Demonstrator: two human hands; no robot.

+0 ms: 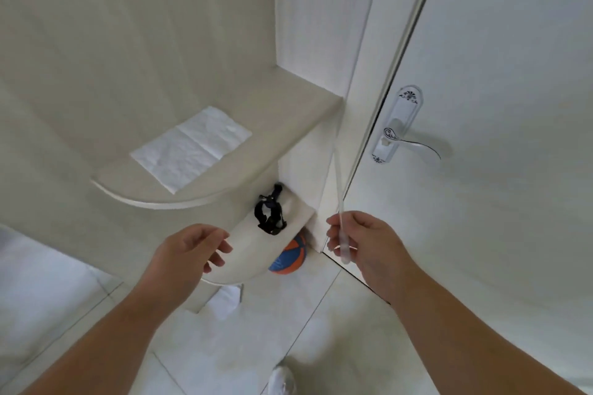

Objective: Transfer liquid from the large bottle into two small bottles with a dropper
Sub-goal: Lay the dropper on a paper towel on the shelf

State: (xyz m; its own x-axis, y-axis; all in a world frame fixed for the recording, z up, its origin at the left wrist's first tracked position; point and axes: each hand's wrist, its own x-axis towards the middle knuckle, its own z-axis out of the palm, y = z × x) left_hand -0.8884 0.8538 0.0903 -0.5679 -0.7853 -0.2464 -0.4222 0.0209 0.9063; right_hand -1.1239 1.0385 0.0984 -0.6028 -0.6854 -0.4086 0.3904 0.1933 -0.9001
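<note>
The person's right hand (362,242) pinches a clear plastic dropper (340,202) near its bulb, the long stem pointing up and away toward the door frame (359,125). The left hand (195,250) hangs loosely spread in front of the lower shelf (244,253), holding nothing. No large bottle or small bottles are in view; the upper shelf (276,135) carries only a white tissue (189,147). Whether the dropper holds liquid is hard to tell, as it looks transparent and slightly blurred. Judging from this, the transfer seems either not yet begun or already finished, with the bottles elsewhere.
</note>
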